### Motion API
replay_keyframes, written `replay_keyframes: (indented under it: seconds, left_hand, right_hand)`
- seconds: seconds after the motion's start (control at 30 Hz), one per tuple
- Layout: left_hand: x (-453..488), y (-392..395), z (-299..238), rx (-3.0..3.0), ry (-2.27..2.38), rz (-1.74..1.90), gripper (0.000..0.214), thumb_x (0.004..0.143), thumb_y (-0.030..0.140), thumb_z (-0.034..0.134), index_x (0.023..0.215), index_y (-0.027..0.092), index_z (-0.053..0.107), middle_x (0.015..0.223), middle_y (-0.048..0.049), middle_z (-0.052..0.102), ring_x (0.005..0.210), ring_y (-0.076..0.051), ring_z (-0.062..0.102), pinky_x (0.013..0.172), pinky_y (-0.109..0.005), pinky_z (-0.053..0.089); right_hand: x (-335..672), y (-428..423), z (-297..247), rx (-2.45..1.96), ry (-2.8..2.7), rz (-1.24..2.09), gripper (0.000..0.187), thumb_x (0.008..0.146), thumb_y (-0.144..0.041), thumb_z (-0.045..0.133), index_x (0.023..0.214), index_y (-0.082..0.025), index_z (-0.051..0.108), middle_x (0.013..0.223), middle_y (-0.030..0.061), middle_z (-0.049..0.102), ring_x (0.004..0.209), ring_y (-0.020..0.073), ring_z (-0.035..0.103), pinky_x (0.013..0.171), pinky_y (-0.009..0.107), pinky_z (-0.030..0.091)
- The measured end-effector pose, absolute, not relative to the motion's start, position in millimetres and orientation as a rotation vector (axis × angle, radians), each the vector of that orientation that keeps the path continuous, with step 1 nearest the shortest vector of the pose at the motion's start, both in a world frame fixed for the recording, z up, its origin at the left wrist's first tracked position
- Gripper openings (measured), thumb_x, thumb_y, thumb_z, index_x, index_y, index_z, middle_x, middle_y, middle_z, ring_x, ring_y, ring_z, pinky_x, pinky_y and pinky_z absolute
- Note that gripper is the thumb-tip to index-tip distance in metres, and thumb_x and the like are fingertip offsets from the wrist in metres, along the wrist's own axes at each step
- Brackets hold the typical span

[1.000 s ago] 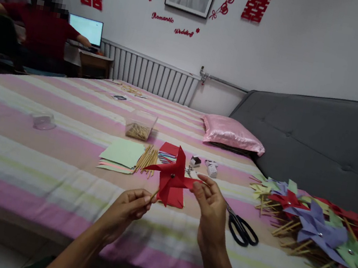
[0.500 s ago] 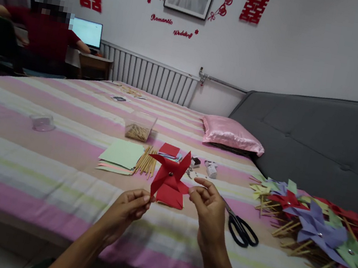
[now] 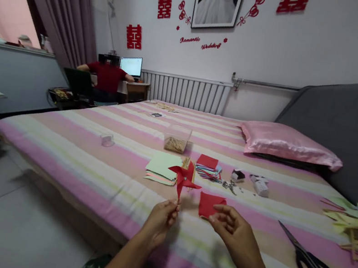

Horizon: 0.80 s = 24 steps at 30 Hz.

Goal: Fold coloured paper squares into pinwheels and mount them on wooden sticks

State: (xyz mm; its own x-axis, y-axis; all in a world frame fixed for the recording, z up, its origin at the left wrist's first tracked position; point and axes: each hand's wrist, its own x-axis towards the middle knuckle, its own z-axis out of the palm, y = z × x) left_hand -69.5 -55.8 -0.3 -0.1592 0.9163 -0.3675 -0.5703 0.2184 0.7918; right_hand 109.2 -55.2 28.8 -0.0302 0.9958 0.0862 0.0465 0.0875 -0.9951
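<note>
A red paper pinwheel (image 3: pixel 185 180) stands upright in my left hand (image 3: pixel 160 221), whose fingers are closed low on it, around its stick. My right hand (image 3: pixel 240 237) is off the pinwheel, its fingers bent and apart, beside a small stack of red paper squares (image 3: pixel 209 203). Whether the fingertips touch that stack I cannot tell. Behind the pinwheel lie pale green paper sheets (image 3: pixel 162 164) and a bundle of thin wooden sticks (image 3: pixel 193 166). Farther back is a pile of coloured paper squares (image 3: pixel 207 162), red on top, with small metal pieces (image 3: pixel 229 186) near it.
Black-handled scissors (image 3: pixel 318 267) lie to the right, before a heap of finished pinwheels (image 3: pixel 353 225). A clear box of sticks (image 3: pixel 176 140), small boxes (image 3: pixel 260 185) and a pink pillow (image 3: pixel 288 144) rest on the striped bed. A person (image 3: pixel 107 77) sits at a far desk.
My right hand has let go of the pinwheel blade and moved right, to the red squares. My left hand still holds the pinwheel. The view has turned left.
</note>
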Motion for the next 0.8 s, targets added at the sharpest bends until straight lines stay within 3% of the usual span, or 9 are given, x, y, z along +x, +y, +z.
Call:
replay_keyframes:
  seconds: [0.47,0.8]
  left_hand:
    - [-76,-58,1,0.416,1.065,1.356,0.008,0.079,0.013,0.057,0.076,0.008,0.063,0.056,0.0024,0.051,0.040,-0.001,0.042,0.036,-0.010,0.028]
    - [-74,-57,2,0.427,1.054,1.346,0.010,0.080,0.013,0.054,0.080,0.008,0.062,0.056,0.0021,0.051,0.040,-0.001,0.042,0.036,-0.010,0.028]
  right_hand:
    - [93,-59,34,-1.093,-1.484,1.190,0.021,0.063,-0.035,0.068,0.072,-0.016,0.064,0.061,0.0004,0.058,0.057,0.0140,0.053,0.054,0.026,0.041]
    - [82,-66,46,-1.047,-1.698,1.274,0.013,0.068,-0.025,0.064,0.077,-0.016,0.064,0.067,0.0012,0.062,0.062,0.0139,0.055,0.059,0.026,0.043]
